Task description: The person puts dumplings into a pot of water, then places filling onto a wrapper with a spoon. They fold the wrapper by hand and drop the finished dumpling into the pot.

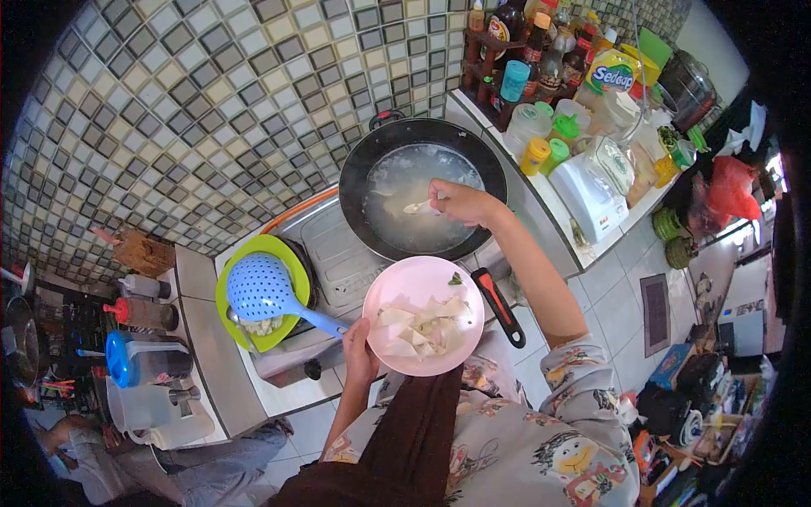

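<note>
My left hand (361, 353) grips the left edge of a pink plate (405, 290), held in front of my body. On the plate lie several pale folded dumpling-like pieces (422, 331) and a small green leaf (455, 278). Over a black wok (359, 207) of cloudy, bubbling liquid (422, 182), the fingers of my right hand (460, 203) are pinched on a small pale piece (416, 208). The wok's black and red handle (500, 311) points toward me, right of the plate.
A blue slotted ladle (260, 286) rests on a green bowl (224, 291) left of the stove (334, 262). Bottles and jars (534, 51) crowd the back right counter beside a white device (591, 194). Pitchers (148, 359) stand at left; another person's legs (207, 465) show lower left.
</note>
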`<state>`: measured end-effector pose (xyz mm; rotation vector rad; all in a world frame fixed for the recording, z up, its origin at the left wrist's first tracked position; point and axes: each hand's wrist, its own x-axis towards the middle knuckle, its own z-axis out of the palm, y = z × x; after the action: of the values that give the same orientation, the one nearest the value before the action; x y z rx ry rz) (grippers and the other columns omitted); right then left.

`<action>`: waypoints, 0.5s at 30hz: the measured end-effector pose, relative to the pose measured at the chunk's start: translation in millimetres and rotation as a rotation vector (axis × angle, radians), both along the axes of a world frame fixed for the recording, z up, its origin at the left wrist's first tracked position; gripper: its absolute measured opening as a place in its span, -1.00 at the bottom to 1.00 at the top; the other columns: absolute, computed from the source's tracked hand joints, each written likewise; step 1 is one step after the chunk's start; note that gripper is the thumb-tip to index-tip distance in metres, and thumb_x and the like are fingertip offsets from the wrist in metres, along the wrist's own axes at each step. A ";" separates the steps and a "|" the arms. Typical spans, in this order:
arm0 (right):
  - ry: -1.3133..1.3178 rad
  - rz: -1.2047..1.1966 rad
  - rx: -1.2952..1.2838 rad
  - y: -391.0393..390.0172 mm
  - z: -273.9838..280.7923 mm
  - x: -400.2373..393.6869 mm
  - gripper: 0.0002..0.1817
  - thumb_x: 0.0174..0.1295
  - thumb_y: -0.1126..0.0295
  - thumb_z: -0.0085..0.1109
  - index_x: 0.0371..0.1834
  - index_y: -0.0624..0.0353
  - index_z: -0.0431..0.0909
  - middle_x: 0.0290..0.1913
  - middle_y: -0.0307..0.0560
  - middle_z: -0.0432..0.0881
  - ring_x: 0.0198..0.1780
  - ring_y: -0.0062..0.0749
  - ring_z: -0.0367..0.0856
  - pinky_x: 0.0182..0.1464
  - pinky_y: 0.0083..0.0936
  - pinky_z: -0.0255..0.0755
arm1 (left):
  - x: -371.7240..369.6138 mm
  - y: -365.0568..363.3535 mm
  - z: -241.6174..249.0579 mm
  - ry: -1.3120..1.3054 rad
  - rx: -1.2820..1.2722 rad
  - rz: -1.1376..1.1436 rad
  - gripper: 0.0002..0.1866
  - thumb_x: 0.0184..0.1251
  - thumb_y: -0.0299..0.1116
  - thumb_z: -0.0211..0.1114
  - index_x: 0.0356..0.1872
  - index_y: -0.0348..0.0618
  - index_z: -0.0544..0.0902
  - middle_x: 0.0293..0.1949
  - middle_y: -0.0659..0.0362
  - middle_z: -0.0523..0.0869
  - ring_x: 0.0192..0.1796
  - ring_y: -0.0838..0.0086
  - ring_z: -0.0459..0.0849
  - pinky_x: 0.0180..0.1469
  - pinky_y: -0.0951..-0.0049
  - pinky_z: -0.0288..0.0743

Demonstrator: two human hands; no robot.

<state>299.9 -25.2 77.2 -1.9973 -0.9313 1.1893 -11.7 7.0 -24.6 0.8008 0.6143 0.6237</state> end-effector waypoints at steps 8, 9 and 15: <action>0.021 0.043 0.236 11.1 -48.3 21.7 -0.93 0.12 0.41 0.05 -0.41 0.13 0.39 -0.44 -0.32 0.40 -0.35 -0.60 0.33 -0.35 -0.61 0.23 | 3.3 -1.2 9.0 -0.006 -0.043 0.003 -0.72 0.28 -0.34 0.06 -0.17 -0.41 0.51 -0.24 0.09 0.62 -0.22 0.48 0.61 -0.15 0.51 0.49; 0.000 0.051 0.261 11.4 -47.5 21.0 -0.92 0.11 0.41 0.07 -0.43 0.14 0.40 -0.45 -0.32 0.40 -0.35 -0.60 0.33 -0.32 -0.62 0.23 | 3.3 -0.8 8.0 -0.006 -0.043 0.003 -0.72 0.28 -0.34 0.06 -0.17 -0.41 0.51 -0.24 0.09 0.62 -0.22 0.48 0.61 -0.15 0.51 0.49; -0.069 0.027 0.268 12.1 -44.7 19.9 -0.92 0.09 0.42 0.08 -0.41 0.16 0.43 -0.44 -0.31 0.44 -0.34 -0.60 0.36 -0.28 -0.60 0.26 | 4.1 -0.8 9.2 -0.034 -0.052 -0.012 -0.70 0.28 -0.34 0.05 -0.12 -0.42 0.50 -0.21 0.07 0.62 -0.21 0.45 0.61 -0.14 0.49 0.50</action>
<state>319.8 -13.2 32.5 -1.8240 -1.0937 0.9584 -7.6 6.2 -15.4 0.7437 0.5925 0.6071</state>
